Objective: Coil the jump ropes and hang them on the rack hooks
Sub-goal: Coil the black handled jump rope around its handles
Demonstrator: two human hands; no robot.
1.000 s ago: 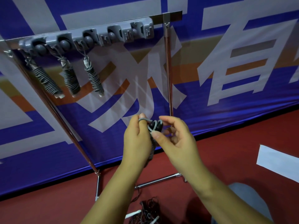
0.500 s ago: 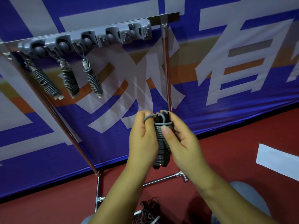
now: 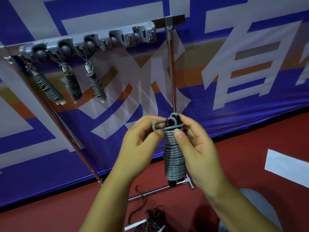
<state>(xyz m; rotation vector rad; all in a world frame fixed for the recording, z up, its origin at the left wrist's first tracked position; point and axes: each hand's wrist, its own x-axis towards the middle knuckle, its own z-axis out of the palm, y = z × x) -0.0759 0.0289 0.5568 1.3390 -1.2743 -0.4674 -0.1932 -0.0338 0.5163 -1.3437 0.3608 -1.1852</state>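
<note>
We hold the coiled grey jump rope [image 3: 174, 156] upright at centre frame. Our left hand [image 3: 140, 144] pinches its free loop at the top with curled fingers; our right hand [image 3: 195, 148] grips the coil, thumb pressed across the wraps. Upper left, the hook rail [image 3: 93, 42] carries three hung ropes [image 3: 73, 84] on its left end, its right-hand hooks bare. A loose dark rope [image 3: 150, 216] lies tangled on the red floor [image 3: 250, 148] at the bottom.
</note>
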